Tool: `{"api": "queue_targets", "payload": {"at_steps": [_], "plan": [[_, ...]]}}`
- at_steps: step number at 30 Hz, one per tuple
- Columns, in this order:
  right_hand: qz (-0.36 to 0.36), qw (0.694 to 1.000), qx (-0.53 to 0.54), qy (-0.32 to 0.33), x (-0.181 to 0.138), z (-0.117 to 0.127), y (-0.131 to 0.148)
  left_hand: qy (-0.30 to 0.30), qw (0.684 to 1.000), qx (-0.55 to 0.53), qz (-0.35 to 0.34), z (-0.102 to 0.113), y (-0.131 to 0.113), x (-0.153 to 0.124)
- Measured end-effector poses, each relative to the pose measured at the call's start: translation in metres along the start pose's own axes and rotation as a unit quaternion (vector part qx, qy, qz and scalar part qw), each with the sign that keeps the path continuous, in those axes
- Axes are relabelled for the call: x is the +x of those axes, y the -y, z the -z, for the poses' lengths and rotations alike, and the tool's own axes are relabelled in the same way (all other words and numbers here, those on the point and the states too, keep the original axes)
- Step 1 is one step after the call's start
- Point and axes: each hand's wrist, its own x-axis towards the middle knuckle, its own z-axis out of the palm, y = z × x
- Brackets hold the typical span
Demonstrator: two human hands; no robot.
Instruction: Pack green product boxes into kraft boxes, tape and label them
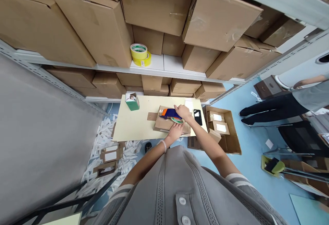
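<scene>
A small cardboard box (164,124) lies on the pale yellow table (133,125). My left hand (175,131) lies flat on the near side of the box with its fingers stretched out. My right hand (183,111) is closed round a blue and orange tape dispenser (170,113) that rests on top of the box. A green-edged roll of tape (177,120) sits in the dispenser, just below my right hand.
A green and white carton (132,101) stands at the table's far left. A black phone (197,116) lies at its right edge. An open box of parcels (223,129) sits on the floor to the right. Yellow tape rolls (140,54) rest on the shelf. Another person (290,98) stands right.
</scene>
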Motion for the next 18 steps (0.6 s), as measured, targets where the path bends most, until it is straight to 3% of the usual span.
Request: {"api": "queue_targets", "payload": {"at_steps": [3, 5, 7, 8, 10, 12, 13, 15, 18], "plan": [[0.007, 1.000, -0.011, -0.003, -0.004, -0.012, -0.011, 0.012, 0.997, -0.070, -0.038, 0.018, 0.009, -0.019], [0.013, 1.000, -0.016, -0.008, -0.007, -0.016, -0.013, 0.038, 0.982, -0.169, -0.080, 0.033, 0.022, -0.039], [0.018, 1.000, -0.016, -0.013, -0.008, -0.019, -0.013, 0.038, 0.962, -0.261, -0.073, 0.048, 0.040, -0.058], [0.021, 1.000, -0.016, -0.015, -0.009, -0.020, -0.013, -0.005, 0.958, -0.286, -0.031, 0.055, 0.050, -0.065], [0.026, 0.999, -0.015, -0.018, -0.009, -0.021, -0.012, -0.145, 0.942, -0.285, 0.099, 0.065, 0.068, -0.070], [0.033, 0.999, -0.016, -0.023, -0.008, -0.023, -0.012, -0.264, 0.907, -0.248, 0.217, 0.070, 0.084, -0.063], [0.036, 0.999, -0.016, -0.026, -0.008, -0.024, -0.011, -0.295, 0.891, -0.230, 0.258, 0.070, 0.091, -0.055], [0.042, 0.998, -0.016, -0.034, -0.007, -0.027, -0.012, -0.294, 0.880, -0.221, 0.300, 0.067, 0.102, -0.035], [0.047, 0.998, -0.005, -0.032, -0.004, -0.029, -0.015, -0.232, 0.888, -0.248, 0.310, 0.057, 0.115, -0.008]]}}
